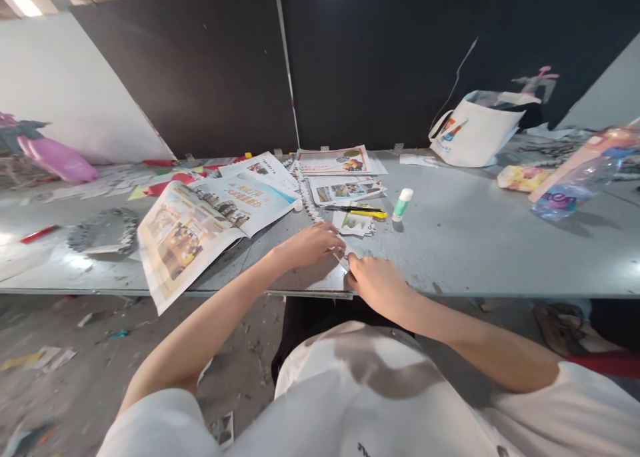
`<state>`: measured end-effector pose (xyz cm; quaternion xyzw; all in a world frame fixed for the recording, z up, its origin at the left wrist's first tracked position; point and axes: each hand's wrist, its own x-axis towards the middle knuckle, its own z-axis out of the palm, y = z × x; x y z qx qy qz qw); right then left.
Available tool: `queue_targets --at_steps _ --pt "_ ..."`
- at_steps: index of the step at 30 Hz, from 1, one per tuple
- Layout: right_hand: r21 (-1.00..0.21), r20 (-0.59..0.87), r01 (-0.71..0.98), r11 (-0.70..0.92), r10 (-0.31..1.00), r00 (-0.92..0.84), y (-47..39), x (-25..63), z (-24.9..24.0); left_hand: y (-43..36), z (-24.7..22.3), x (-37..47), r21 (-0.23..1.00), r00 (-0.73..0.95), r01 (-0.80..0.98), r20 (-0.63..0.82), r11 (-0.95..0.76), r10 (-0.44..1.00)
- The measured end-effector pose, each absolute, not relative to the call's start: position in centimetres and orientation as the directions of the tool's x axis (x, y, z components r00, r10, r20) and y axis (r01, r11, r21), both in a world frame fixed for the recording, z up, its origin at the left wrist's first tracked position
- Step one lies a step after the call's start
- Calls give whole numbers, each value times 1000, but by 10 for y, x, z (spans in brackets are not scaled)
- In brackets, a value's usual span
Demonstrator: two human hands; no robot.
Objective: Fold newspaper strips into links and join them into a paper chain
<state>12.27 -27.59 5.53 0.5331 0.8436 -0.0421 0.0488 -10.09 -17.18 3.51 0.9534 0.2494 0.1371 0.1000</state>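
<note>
Near the front edge of the grey table, my left hand (316,242) and my right hand (374,280) are close together. Between their fingertips is a small piece of paper (342,260), with both hands closed on it. Just behind them lie small cut paper pieces (354,221) with a green picture. A yellow utility knife (369,212) rests across these pieces. To its right stands a glue stick (402,205) with a white cap. A zigzag folded-paper chain (308,192) runs back from beside my left hand.
An open magazine (220,227) overhangs the front edge at left. Printed sheets (333,162) lie toward the black partition (400,57). A folded-paper ring (103,232) and red pen (39,234) are far left. A white bag (473,134) and plastic bottle (575,187) stand right.
</note>
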Motion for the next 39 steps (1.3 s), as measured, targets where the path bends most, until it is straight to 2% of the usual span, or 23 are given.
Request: queue_targets --at_steps 6,11,14,19,24,28,32,35,39 --pt "-7 -136 904 427 895 -424 -276 123 55 -172 35 -103 265 852 424 206 -866 481" --pt "-49 -154 918 395 905 -397 -279 130 63 -166 33 -106 274 854 384 257 -882 452" --pt "-83 -163 920 382 906 -391 -277 141 61 -162 30 -110 230 865 354 287 -906 411" --pt "-131 -96 922 363 921 -377 -270 161 45 -157 22 -112 141 867 321 356 -937 350" --pt "-100 -41 902 421 904 -426 -269 171 41 -153 19 -110 114 871 275 391 -955 298" --pt "-20 48 785 620 784 -618 -267 174 42 -152 19 -110 112 871 273 393 -955 295" --pt "146 210 541 828 508 -835 -257 180 32 -152 18 -110 104 874 278 385 -955 296" --pt "249 288 440 863 368 -884 -248 187 24 -151 17 -109 107 873 284 381 -953 303" --pt "312 314 404 860 308 -898 -242 195 21 -148 14 -108 109 864 283 402 -953 303"
